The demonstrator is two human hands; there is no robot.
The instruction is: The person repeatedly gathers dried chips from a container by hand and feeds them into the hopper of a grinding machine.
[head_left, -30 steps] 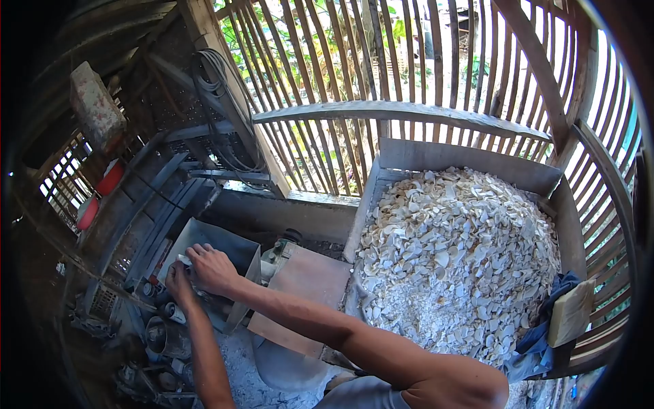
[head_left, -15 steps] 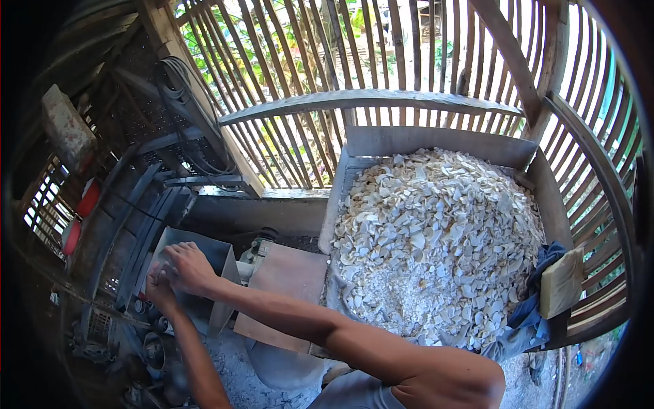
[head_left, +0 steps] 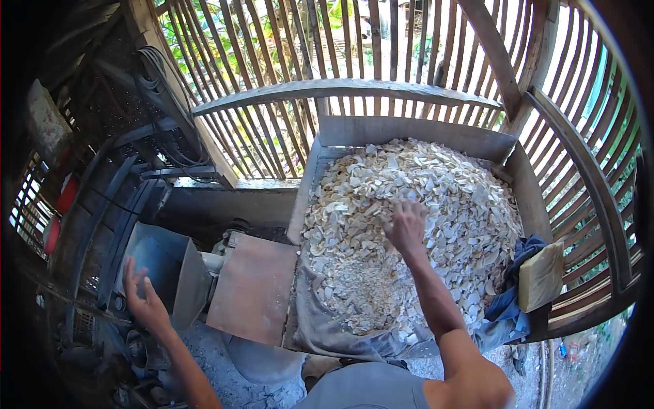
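My right hand (head_left: 407, 223) rests on the upper part of a big heap of pale, dry chips (head_left: 470, 225), its fingers spread over them. My left hand (head_left: 144, 300) is held at the near left edge of a grey metal hopper (head_left: 192, 290), fingers apart and nothing in it. A flat reddish-brown board (head_left: 252, 290) lies between the hopper and the heap. The chips sit in a wooden bin (head_left: 415, 127) with cloth (head_left: 327, 334) along its near edge.
A yellowish block (head_left: 541, 277) stands on blue cloth at the right. Slatted wooden walls (head_left: 347, 88) curve around the back and right. Coiled cable (head_left: 153, 75) hangs on a post. Red containers (head_left: 52, 234) are at far left, metal cans (head_left: 139, 349) below.
My right hand has left the hopper and moved right onto the heap. My left hand has opened, apart from the right one. The view has shifted to the right.
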